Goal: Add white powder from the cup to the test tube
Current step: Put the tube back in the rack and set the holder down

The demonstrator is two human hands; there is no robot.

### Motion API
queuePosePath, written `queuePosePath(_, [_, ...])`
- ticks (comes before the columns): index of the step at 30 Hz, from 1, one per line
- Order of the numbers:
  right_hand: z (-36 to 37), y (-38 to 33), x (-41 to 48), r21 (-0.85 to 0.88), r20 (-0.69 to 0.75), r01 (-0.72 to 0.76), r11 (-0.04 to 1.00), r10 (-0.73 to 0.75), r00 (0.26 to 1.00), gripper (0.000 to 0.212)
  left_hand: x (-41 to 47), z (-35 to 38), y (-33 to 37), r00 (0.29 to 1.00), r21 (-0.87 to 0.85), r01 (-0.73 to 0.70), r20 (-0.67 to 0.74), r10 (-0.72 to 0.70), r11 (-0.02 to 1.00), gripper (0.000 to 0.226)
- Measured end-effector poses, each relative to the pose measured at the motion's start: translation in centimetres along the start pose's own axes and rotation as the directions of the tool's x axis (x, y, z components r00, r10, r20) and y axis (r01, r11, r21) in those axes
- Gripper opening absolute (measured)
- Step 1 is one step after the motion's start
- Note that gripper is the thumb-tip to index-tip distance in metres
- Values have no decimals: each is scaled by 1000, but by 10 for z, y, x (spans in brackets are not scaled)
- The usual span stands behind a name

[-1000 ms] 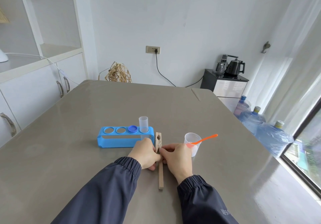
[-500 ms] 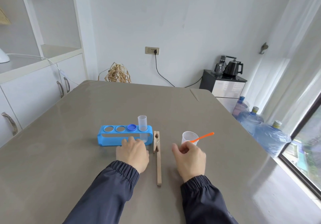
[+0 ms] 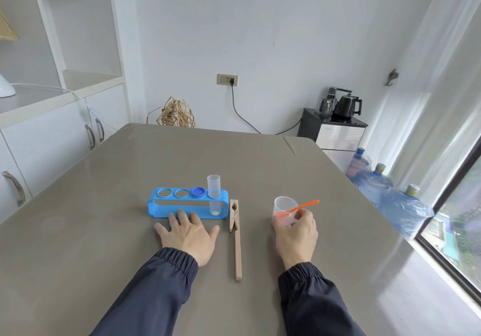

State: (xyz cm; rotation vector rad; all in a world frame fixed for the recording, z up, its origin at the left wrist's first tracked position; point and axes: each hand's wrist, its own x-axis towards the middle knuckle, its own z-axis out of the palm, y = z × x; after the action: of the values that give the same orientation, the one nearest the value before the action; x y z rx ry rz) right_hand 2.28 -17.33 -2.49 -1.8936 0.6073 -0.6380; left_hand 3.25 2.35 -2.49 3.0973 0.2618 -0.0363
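Observation:
A clear test tube (image 3: 214, 192) stands upright in the rightmost hole of a blue rack (image 3: 166, 206), with a little white at its bottom. A blue cap (image 3: 198, 192) sits in the hole beside it. To the right, a small clear plastic cup (image 3: 285, 205) holds an orange spoon (image 3: 304, 206) whose handle points right. My right hand (image 3: 295, 234) wraps around the near side of the cup. My left hand (image 3: 188, 234) lies flat on the table with fingers spread, its fingertips at the rack's front face. The powder inside the cup is not visible.
A long wooden clamp (image 3: 236, 242) lies on the grey table (image 3: 104, 231) between my hands, its jaw end next to the rack. The table's right edge runs near a window, with water bottles (image 3: 395, 200) on the floor. White cabinets (image 3: 52, 137) stand at the left.
Both hands have let go of the wooden clamp. My left hand slid left and flattened in front of the rack. My right hand moved right and closed around the cup.

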Motion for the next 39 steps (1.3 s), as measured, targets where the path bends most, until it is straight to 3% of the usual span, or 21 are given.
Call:
queuePosePath(7, [6,0,18,-8,24,38,999,-38,999,33,4,5,-4,999,-31,-19,-28,18,999,74])
queuePosePath(10, [2,-6,19,74,-78,67,995,-61,995,37,4,5,-4,999,-51,-16,-31,15,999,74])
queuePosePath(14, [-2,-11,26,125,-201,168,978,-141,969,22,4,7,-2,999,-56,-14,-34,12,998,76])
queuePosePath(25, [-11,-15,17,130,-232,428,894,-393,890,10,3,5,-2,999,-60,-1,-34,-1,998,78])
queuePosePath(32, [-19,-17,14,273,-356,437,857,-332,873,16,-5,-1,2,993,29,-5,-116,8,1000,72])
queuePosePath(36, [-18,-20,4,309,-334,497,811,-396,855,13,-19,-13,11,950,36,-127,-282,132,991,42])
queuePosePath(39, [-12,-20,-3,277,-254,538,796,-479,840,24,-19,-8,19,826,-35,-423,-425,369,905,30])
